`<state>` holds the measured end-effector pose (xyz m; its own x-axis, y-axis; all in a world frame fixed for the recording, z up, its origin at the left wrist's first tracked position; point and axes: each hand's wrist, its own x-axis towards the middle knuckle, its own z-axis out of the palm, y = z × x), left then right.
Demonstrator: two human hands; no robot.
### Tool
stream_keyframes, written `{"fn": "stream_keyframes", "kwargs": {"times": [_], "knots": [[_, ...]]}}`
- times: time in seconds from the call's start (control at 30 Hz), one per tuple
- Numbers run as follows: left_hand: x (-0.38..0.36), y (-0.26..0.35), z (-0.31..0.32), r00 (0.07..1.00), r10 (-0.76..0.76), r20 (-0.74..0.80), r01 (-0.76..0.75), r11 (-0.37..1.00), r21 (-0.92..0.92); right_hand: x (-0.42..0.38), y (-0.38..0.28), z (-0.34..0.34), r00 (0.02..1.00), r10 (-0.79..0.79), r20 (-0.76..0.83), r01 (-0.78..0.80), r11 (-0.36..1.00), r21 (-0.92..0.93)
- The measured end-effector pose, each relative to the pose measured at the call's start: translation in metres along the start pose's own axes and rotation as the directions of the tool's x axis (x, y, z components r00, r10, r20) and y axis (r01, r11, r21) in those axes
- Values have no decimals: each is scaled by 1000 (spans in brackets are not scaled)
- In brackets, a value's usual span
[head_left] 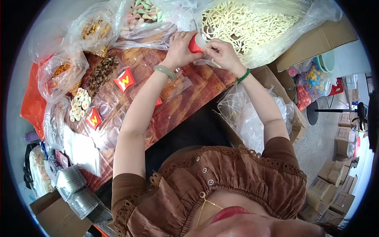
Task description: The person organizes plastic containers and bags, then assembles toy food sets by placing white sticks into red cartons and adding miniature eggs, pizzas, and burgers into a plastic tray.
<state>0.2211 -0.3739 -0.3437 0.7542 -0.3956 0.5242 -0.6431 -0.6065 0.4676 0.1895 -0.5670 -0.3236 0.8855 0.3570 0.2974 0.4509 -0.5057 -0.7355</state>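
Observation:
My left hand (181,51), a pale green bangle at its wrist, is wrapped round a small red fries box (194,44). The box's pale inside faces right. Against its right edge, the fingers of my right hand (219,52) are pinched together; what they hold, if anything, is too small to make out. Just beyond my right hand lies a large clear bag of pale yellow, fry-shaped sticks (246,23). Two more red boxes with a yellow letter, one nearer (94,118) and one farther (125,80), lie on clear plastic trays (106,106) to the left.
A bag of pastel drop-shaped pieces (144,12) lies at the back. Small egg-like pieces (80,103) and dark brown pieces (103,73) sit at the left. An open cardboard box with plastic bags (252,114) stands below my right arm. Stacked clear containers (73,183) are lower left.

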Motion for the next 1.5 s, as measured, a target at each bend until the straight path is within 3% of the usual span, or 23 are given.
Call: {"fn": "stream_keyframes", "kwargs": {"times": [0.2, 0.3, 0.37, 0.5, 0.57, 0.6, 0.67, 0.8, 0.87, 0.93, 1.03, 1.1, 1.13, 1.27, 1.3, 1.33, 1.37, 1.4, 1.43, 1.47, 1.5], "knots": [[0, -4, 9, 1000, -19, 23, 19, 1000, 7, -1, 14, 3, 999, -14, -52, 15, 1000, 17], [-1, -4, 9, 1000, -4, 16, 3, 999, 34, -2, 22, 5, 997, 13, -70, -1, 987, 162], [-1, -3, 8, 1000, -15, 22, 14, 999, 36, -1, 23, 6, 994, 104, -14, -98, 968, 229], [0, -4, 6, 1000, 0, 24, 0, 999, 39, 2, 23, 0, 977, 176, 118, -197, 961, 195], [0, -3, 4, 1000, 20, 13, -21, 999, 30, 6, 20, -2, 991, -63, 119, 68, 997, -34], [0, -3, 2, 999, 42, -2, -42, 999, 23, 7, 20, -2, 991, -63, 119, 67, 997, -33], [1, -1, -1, 999, 46, 6, -46, 998, 39, 9, 18, -2, 969, -222, 105, 235, 964, -125], [1, -5, -1, 999, 42, 28, -41, 999, -34, 9, 7, -3, 967, -229, 108, 244, 957, -154], [-1, -7, 1, 999, 48, 6, -48, 999, -2, 8, 5, -3, 949, -310, 57, 315, 933, -172], [-3, -14, 4, 998, 57, -17, -57, 998, 28, 7, 7, -7, 959, -283, 28, 283, 940, -188], [-2, -29, -1, 997, -54, 52, 54, 998, -7, 7, 13, -21, 966, -257, -19, 247, 945, -215], [-1, -36, -3, 999, -49, 12, 46, 983, 179, 8, 17, -31, 963, -264, -56, 240, 933, -268], [2, -38, -4, 996, -86, 25, 77, 962, 260, 9, 20, -37, 964, -261, -45, 237, 925, -296], [15, -14, -20, 994, 11, -107, 12, 978, 209, 21, 23, -69, 961, -271, 54, 271, 887, -374], [21, -2, -21, 995, 15, -103, 6, 979, 202, 24, 14, -75, 927, -363, 93, 370, 845, -388], [26, 10, -21, 985, -162, -54, 144, 957, -252, 26, 3, -78, 929, -358, 93, 365, 845, -392], [28, 17, -21, 953, -297, 67, 269, 719, -642, 27, -9, -78, 920, -369, 129, 391, 866, -310], [34, 17, -21, 941, -305, 143, 309, 608, -731, 28, -17, -78, 909, -384, 163, 413, 883, -225], [33, 17, -23, 943, -303, 142, 305, 608, -733, 29, -20, -77, 902, -400, 164, 429, 877, -216], [31, 17, -26, 878, -396, 269, 427, 394, -814, 28, -18, -78, 901, -401, 164, 429, 876, -219], [29, 20, -32, 795, -449, 408, 519, 154, -841, 28, -11, -78, 961, -251, 120, 268, 950, -157]]}}
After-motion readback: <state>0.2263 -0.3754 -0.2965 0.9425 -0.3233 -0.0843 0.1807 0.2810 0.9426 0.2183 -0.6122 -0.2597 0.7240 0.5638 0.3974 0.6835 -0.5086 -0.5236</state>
